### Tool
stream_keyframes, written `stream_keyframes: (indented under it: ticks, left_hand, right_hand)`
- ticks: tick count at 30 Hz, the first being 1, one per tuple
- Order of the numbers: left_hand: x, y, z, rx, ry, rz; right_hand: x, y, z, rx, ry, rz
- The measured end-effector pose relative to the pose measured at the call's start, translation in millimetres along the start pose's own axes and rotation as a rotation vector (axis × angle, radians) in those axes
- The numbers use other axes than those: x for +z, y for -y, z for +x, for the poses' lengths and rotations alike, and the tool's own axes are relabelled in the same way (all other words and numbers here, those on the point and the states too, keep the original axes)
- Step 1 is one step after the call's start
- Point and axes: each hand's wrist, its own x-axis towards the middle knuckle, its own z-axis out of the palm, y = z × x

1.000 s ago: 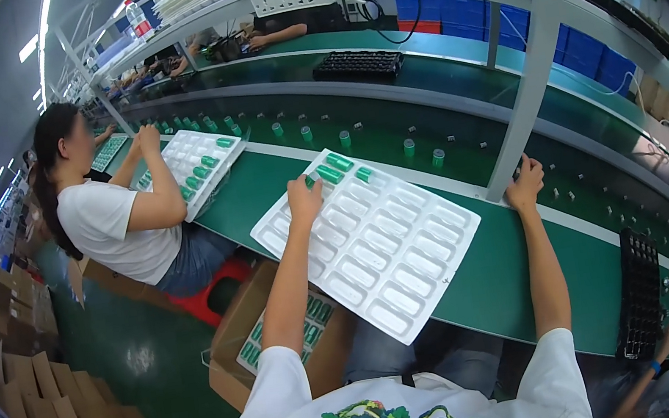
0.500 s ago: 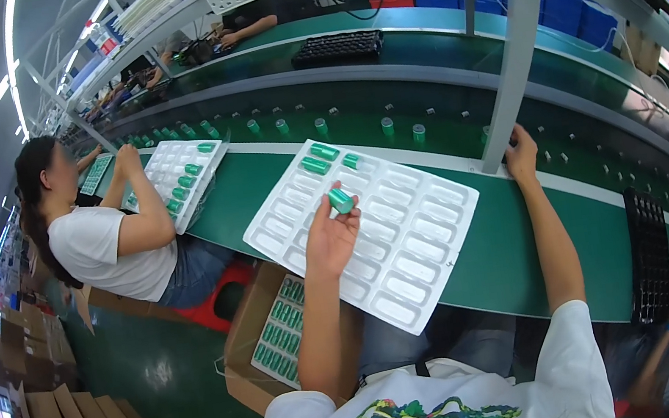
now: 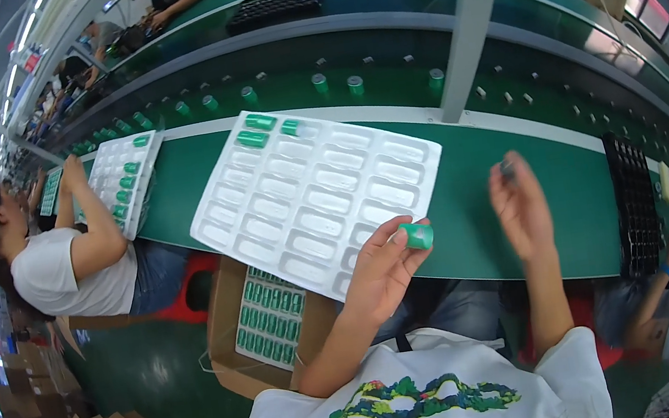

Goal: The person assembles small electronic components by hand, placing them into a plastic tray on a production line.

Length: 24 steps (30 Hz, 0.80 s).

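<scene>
My left hand (image 3: 383, 277) pinches a short green cylinder (image 3: 416, 236) between thumb and fingers, just off the lower right edge of a white moulded tray (image 3: 284, 183). Several green cylinders (image 3: 253, 139) lie in that tray's far left pockets; the other visible pockets hold nothing. To the right, above the green bench, my right hand (image 3: 521, 213) is raised and blurred. A small dark grey piece (image 3: 508, 170) shows at its fingertips, its kind unclear.
Beyond the bench (image 3: 485, 248) runs a dark green belt with upright green cylinders (image 3: 355, 85) and small pale pieces (image 3: 481, 92). A grey post (image 3: 473, 27) rises at the bench edge. A carton (image 3: 231, 352) holds filled trays. Another person (image 3: 71, 254) works left; a black tray (image 3: 633, 201) lies right.
My right hand has drawn back from behind the post toward me, with the grey piece at its fingers. My left hand has moved from over the tray toward its near right side. The view has shifted.
</scene>
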Motion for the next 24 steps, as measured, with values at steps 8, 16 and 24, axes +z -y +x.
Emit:
stream_keyframes:
  ticks: [8, 16, 24]
  left_hand:
    - [-5, 33, 13, 0.089, -0.083, 0.157]
    - [0, 37, 10, 0.129, -0.044, 0.195]
    - [-18, 29, 12, 0.081, -0.033, 0.325]
  right_hand:
    - [4, -30, -64, 0.15, 0.22, -0.78]
    - [15, -34, -72, -0.265, 0.386, -1.154]
    - [26, -18, -66, -0.464, 0.564, -1.551]
